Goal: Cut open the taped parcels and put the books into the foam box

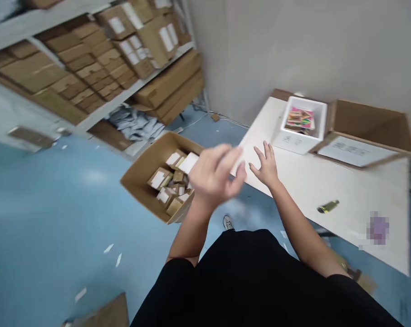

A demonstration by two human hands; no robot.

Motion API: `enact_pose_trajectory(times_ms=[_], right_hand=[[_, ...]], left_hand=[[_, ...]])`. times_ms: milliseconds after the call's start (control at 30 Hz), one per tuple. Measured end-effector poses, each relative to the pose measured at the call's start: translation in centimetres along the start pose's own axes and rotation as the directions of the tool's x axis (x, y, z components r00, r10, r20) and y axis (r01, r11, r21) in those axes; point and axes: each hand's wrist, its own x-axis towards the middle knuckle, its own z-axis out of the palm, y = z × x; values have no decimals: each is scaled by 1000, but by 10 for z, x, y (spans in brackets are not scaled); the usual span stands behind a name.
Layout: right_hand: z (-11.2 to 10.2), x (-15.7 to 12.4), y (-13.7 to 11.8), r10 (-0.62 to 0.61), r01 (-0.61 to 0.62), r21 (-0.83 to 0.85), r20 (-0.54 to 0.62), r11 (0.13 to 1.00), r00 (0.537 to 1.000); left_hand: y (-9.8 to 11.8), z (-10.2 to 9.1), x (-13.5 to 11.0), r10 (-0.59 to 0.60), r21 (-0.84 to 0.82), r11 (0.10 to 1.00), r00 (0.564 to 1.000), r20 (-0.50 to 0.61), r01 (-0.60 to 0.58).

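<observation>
My left hand [215, 175] is raised in front of me, slightly blurred, its fingers apart and nothing in them. Behind it stands a large open cardboard box [140, 175] holding several small brown boxes [160, 178] with white labels; the hand covers part of its right side. Over the near left edge of the white table [294, 175] hovers my right hand [266, 167], fingers spread and holding nothing. The closest thing to it is a white bin [296, 143] with colourful printed packets [300, 118] inside.
An open cardboard box [369, 120] with a white label stands right of the bin. A yellow-and-black box cutter [328, 206] lies on the table. Shelves [137, 86] of cartons line the left. Paper scraps [80, 294] litter the blue floor [56, 218].
</observation>
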Motion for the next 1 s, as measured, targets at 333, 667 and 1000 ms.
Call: enact_pose_trajectory(times_ms=[333, 667, 1000], right_hand=[[164, 114, -124, -335, 274, 223, 309, 935, 890], [353, 203, -144, -357, 186, 339, 565, 922, 743], [524, 239, -121, -286, 126, 266, 742, 956, 606]], left_hand=[[-324, 5, -140, -782, 327, 618, 604, 155, 715], [-420, 64, -185, -908, 455, 415, 328, 260, 788], [-632, 248, -221, -866, 491, 310, 29, 499, 814]])
